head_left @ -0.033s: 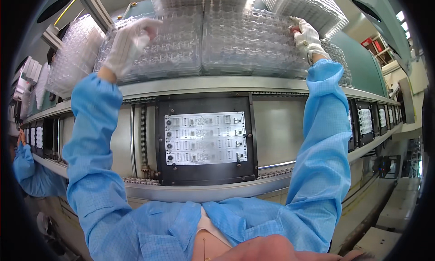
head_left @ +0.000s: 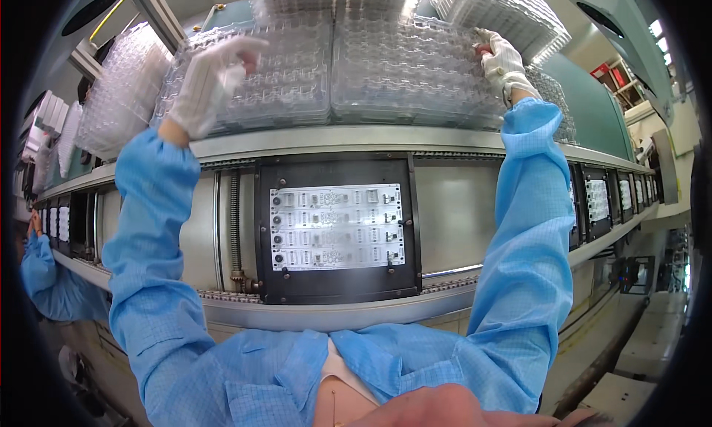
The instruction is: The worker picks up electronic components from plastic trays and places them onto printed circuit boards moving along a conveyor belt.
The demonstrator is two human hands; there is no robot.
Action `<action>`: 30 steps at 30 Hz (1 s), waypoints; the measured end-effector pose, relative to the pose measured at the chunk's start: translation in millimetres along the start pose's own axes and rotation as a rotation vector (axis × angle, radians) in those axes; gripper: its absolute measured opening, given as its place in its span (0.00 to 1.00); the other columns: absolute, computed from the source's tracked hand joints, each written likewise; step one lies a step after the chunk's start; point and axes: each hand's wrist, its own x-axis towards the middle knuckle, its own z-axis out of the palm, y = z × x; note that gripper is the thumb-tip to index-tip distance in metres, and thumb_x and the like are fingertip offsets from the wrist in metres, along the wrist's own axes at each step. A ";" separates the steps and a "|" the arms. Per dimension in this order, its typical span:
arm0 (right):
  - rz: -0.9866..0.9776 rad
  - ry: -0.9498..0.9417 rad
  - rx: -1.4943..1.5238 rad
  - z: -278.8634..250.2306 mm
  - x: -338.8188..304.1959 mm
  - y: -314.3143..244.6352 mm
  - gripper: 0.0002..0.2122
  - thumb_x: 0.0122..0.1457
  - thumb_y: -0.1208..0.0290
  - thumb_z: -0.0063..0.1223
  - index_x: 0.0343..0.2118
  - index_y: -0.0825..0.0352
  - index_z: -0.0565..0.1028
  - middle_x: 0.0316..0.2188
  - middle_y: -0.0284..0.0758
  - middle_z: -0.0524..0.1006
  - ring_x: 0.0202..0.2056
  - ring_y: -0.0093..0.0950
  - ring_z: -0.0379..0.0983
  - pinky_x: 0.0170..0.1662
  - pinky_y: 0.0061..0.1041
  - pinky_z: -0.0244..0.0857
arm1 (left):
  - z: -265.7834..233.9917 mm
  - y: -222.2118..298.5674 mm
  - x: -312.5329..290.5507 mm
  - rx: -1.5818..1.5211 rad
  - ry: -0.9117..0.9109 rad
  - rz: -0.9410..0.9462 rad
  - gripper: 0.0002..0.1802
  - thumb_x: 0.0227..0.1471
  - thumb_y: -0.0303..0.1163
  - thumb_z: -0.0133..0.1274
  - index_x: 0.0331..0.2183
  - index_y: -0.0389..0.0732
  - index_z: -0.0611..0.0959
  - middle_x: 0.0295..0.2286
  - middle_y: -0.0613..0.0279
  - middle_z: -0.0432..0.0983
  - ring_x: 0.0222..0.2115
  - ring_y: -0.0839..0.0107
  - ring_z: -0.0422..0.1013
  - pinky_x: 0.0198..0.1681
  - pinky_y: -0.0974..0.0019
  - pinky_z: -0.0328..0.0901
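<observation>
My left hand (head_left: 211,78), in a white glove with bare fingertips, hovers over the left stack of clear plastic trays (head_left: 293,78). Motion smears its bent fingers, and whether they hold anything does not show. At the right-hand edge of the other clear tray stack (head_left: 408,71) is my right hand (head_left: 503,62), gloved the same way. Its fingers are curled together; what they hold, if anything, is hidden. Nearer to me, a white circuit board panel (head_left: 337,227) with rows of small parts lies in a black carrier frame (head_left: 337,286) on the conveyor.
Metal conveyor rails (head_left: 371,136) cross between me and the trays. More clear trays (head_left: 497,12) are piled at the back and left. Other carriers with boards (head_left: 597,197) stand along the line at right. At far left a blue sleeve (head_left: 44,275) of another person shows.
My left hand has shifted slightly toward me above the trays. The right hand and the board panel have stayed in place.
</observation>
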 end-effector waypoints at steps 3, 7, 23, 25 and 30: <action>0.021 -0.007 0.003 3.6 6.2 -1.6 0.22 0.60 0.71 0.53 0.59 0.57 0.72 0.47 0.42 0.80 0.47 0.39 0.77 0.54 0.31 0.68 | -0.6 24.8 -33.3 -0.025 0.004 0.085 0.24 0.46 0.15 0.48 0.47 0.40 0.82 0.30 0.57 0.77 0.34 0.68 0.74 0.41 0.66 0.70; 0.155 0.031 -0.033 2.4 15.0 -28.0 0.24 0.57 0.75 0.49 0.59 0.59 0.73 0.40 0.36 0.83 0.39 0.25 0.80 0.48 0.24 0.70 | -2.7 57.9 -80.0 -0.080 -0.022 0.067 0.19 0.46 0.16 0.51 0.43 0.39 0.83 0.32 0.53 0.78 0.32 0.61 0.75 0.39 0.61 0.71; 0.024 -0.423 0.844 -47.9 -205.4 -138.5 0.25 0.56 0.76 0.55 0.59 0.70 0.70 0.36 0.32 0.75 0.38 0.21 0.72 0.47 0.20 0.68 | 60.6 92.9 -175.1 -0.049 -0.118 0.170 0.18 0.43 0.23 0.61 0.40 0.44 0.83 0.27 0.60 0.77 0.34 0.59 0.74 0.38 0.60 0.70; 0.001 -0.486 0.973 -26.5 -229.7 -126.6 0.27 0.56 0.82 0.56 0.60 0.71 0.67 0.40 0.35 0.74 0.43 0.25 0.74 0.50 0.22 0.69 | 69.9 92.1 -177.8 -0.076 -0.146 0.124 0.18 0.42 0.24 0.61 0.40 0.44 0.83 0.26 0.59 0.76 0.33 0.59 0.74 0.38 0.60 0.70; 0.082 -0.485 0.943 -12.5 -250.9 -120.5 0.27 0.55 0.83 0.58 0.60 0.70 0.68 0.39 0.36 0.77 0.44 0.24 0.76 0.49 0.22 0.69 | 73.5 90.2 -167.0 0.012 -0.154 0.196 0.20 0.44 0.23 0.60 0.43 0.43 0.82 0.27 0.60 0.77 0.33 0.59 0.75 0.37 0.59 0.70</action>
